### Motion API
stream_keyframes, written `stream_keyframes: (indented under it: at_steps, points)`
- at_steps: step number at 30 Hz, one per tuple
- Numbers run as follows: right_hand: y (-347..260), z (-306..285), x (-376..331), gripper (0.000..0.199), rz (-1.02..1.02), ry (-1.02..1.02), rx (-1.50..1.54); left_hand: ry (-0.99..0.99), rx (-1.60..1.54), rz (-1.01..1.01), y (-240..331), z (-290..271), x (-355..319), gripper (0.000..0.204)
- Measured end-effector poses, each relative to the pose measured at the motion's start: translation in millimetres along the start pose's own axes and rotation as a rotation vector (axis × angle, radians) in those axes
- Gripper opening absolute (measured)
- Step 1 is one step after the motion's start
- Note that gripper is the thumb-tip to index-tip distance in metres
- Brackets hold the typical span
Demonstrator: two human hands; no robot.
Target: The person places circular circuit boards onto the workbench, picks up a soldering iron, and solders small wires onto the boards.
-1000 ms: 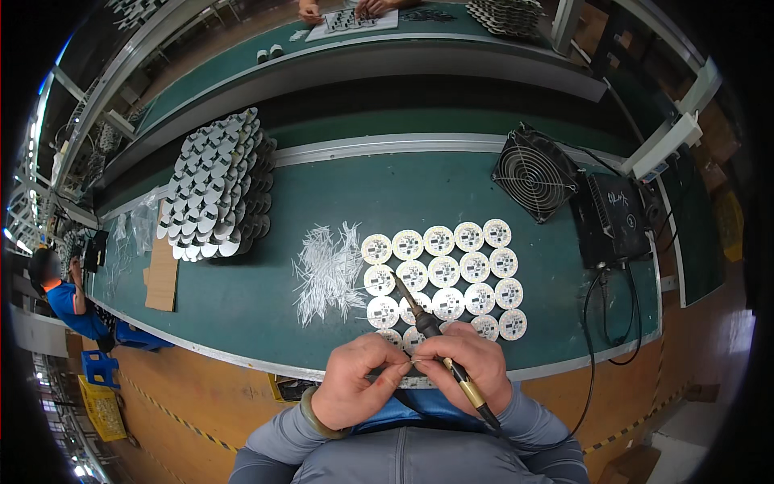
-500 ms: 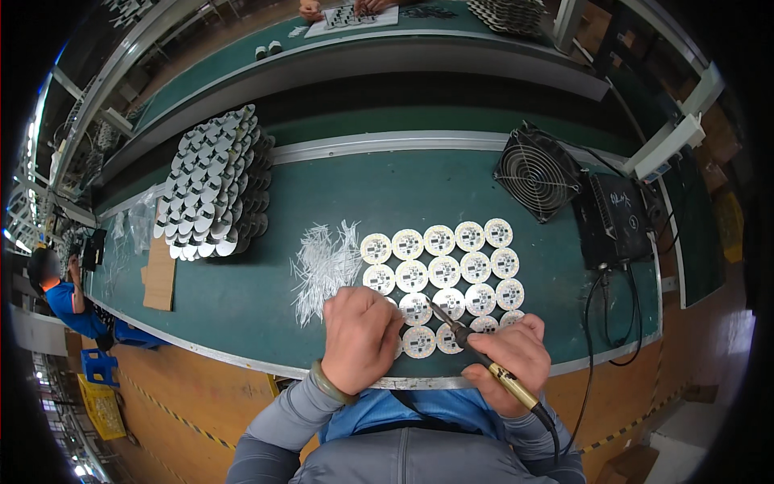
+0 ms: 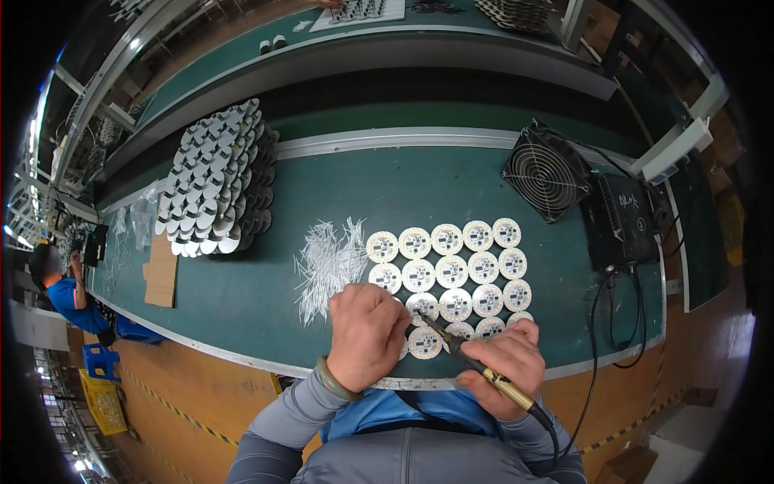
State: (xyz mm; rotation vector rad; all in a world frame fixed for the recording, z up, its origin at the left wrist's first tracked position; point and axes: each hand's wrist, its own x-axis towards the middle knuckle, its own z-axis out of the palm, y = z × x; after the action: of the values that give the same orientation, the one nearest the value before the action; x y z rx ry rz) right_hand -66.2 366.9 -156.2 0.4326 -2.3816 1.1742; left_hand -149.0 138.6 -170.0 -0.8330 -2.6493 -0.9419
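Observation:
My right hand (image 3: 508,367) is wrapped around a soldering iron (image 3: 509,390) with a gold-coloured handle and a dark front part. Its thin tip points up and left, over a round white circuit board (image 3: 426,303) in the grid's left part. Beside that board, my left hand (image 3: 367,332) is closed, thumb and fingers pressed together. Whatever they pinch is hidden. Several similar boards (image 3: 451,272) lie in rows, with small dark components on them; my hands cover some in the nearest rows. A loose pile of short white wires (image 3: 329,262) lies just beyond my left hand.
A tall stack of joined round white plates (image 3: 211,181) stands at the left by a cardboard piece (image 3: 161,274). At the right are a black fan (image 3: 547,171) and a black box (image 3: 619,222) with cables. Across the bench, a hand works over a white board (image 3: 357,18).
The soldering iron's tip has moved left across the board, closer to my left fingers. My left hand stays closed beside the board. The whole view has shifted slightly.

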Motion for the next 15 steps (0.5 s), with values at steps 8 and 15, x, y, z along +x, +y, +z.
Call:
stream_keyframes:
  at_steps: [8, 15]
  points:
    - [-0.6, 1.2, -0.3, 0.036, 0.006, 0.001, -0.002, -0.008, 0.004, -0.011, 0.3, 0.4, 0.0, 0.017]
    - [-1.9, 1.7, 2.5, 0.031, 0.007, -0.013, -0.008, -0.012, 0.009, -0.009, 0.5, 0.1, -0.7, 0.018]
